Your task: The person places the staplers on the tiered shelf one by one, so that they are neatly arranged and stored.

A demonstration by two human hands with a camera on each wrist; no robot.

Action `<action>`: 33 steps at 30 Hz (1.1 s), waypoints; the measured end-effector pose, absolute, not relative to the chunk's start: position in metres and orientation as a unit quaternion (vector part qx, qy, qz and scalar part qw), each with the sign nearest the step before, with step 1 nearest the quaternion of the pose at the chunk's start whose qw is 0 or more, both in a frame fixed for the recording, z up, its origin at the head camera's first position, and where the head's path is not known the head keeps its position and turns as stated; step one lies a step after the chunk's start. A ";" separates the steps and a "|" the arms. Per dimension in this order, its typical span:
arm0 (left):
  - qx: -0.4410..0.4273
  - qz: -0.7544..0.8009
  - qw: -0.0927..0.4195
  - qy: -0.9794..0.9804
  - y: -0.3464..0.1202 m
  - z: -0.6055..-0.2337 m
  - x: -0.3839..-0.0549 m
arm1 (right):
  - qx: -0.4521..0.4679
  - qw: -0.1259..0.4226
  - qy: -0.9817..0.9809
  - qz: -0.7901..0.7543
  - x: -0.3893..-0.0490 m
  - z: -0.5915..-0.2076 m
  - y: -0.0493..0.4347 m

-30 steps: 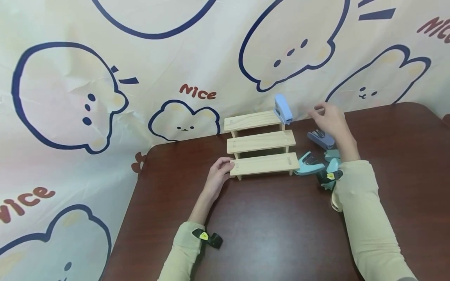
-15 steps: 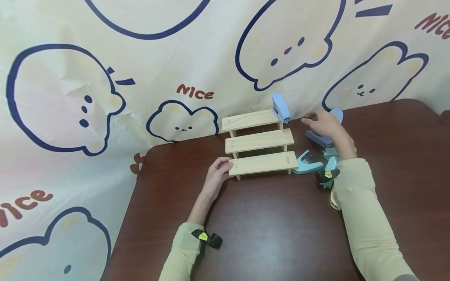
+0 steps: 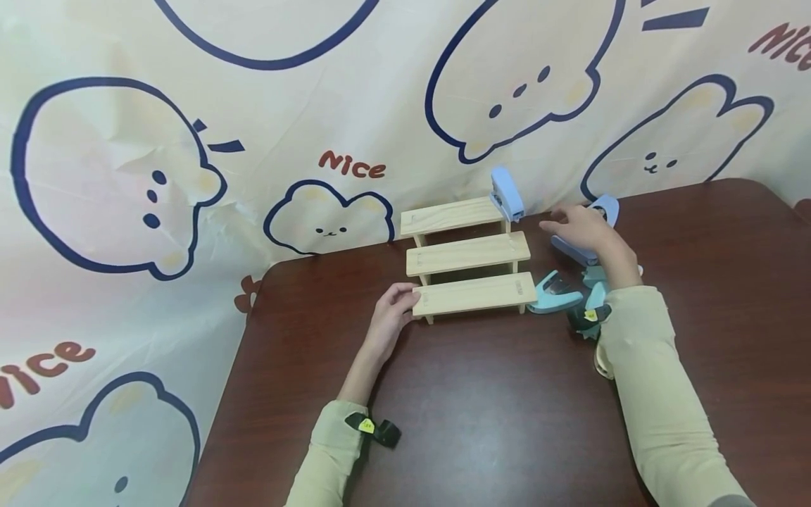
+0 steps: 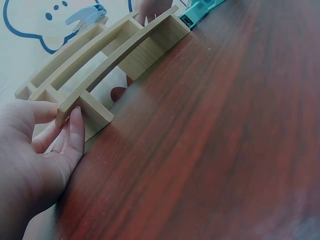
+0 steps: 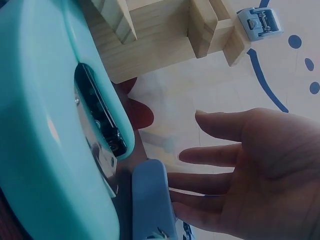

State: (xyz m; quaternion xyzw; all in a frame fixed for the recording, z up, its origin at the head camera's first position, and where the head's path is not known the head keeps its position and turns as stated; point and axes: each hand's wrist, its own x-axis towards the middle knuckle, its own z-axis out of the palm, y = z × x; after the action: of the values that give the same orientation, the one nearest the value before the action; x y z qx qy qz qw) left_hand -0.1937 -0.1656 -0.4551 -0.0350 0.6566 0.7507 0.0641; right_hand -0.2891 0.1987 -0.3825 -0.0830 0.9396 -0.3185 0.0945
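Observation:
My left hand (image 3: 391,313) pinches the left end of the lowest step of a three-step wooden rack (image 3: 472,296), thumb and fingers at the board's edge in the left wrist view. On the right end of the top step stands a light blue stapler (image 3: 509,196). To the right of the rack, my right hand (image 3: 581,229) reaches over a darker blue stapler (image 3: 573,251). Its fingers are extended and apart in the right wrist view, the lower fingertips right at the edge of that blue stapler (image 5: 150,200). Part of a blue object (image 3: 606,209) shows behind the hand.
A turquoise stapler (image 3: 554,299) stands open-mouthed beside the lowest step. Several teal pieces (image 3: 595,277) lie under the right wrist, partly hidden. A cream-coloured item (image 3: 603,362) peeks out by the right sleeve. A cartoon-printed cloth (image 3: 355,91) hangs behind the brown table (image 3: 469,415).
My right hand has moved slightly down and left over the darker blue stapler, and a blue object behind it has come into view. My left hand stays on the rack.

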 end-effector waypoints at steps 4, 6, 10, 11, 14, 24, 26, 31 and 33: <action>-0.035 0.750 0.065 0.657 -0.166 -0.455 -0.194 | -0.083 0.097 0.939 -0.319 -0.289 -0.383 0.199; -0.035 0.750 0.064 0.657 -0.166 -0.456 -0.194 | -0.085 0.098 0.939 -0.319 -0.289 -0.384 0.200; -0.036 0.751 0.064 0.656 -0.166 -0.456 -0.194 | -0.092 0.100 0.938 -0.318 -0.289 -0.385 0.201; -0.036 0.752 0.065 0.656 -0.166 -0.456 -0.193 | -0.093 0.102 0.938 -0.319 -0.289 -0.385 0.202; -0.037 0.751 0.065 0.656 -0.166 -0.456 -0.193 | -0.092 0.105 0.935 -0.326 -0.288 -0.385 0.203; -0.035 0.747 0.064 0.661 -0.166 -0.454 -0.192 | -0.084 0.067 0.915 -0.389 -0.285 -0.384 0.208; -0.035 0.747 0.064 0.660 -0.165 -0.454 -0.192 | -0.075 0.058 0.914 -0.394 -0.285 -0.385 0.210; -0.034 0.749 0.064 0.658 -0.165 -0.455 -0.193 | -0.075 0.077 0.918 -0.381 -0.286 -0.385 0.213; -0.032 0.749 0.063 0.658 -0.165 -0.455 -0.193 | -0.080 0.087 0.919 -0.377 -0.287 -0.385 0.212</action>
State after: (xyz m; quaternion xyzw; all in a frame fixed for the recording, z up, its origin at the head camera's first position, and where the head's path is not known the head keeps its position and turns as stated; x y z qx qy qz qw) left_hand -0.1926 -0.1654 -0.4547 -0.0324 0.6583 0.7494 0.0630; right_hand -0.2867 0.2122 -0.3845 -0.0796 0.9186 -0.3771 0.0871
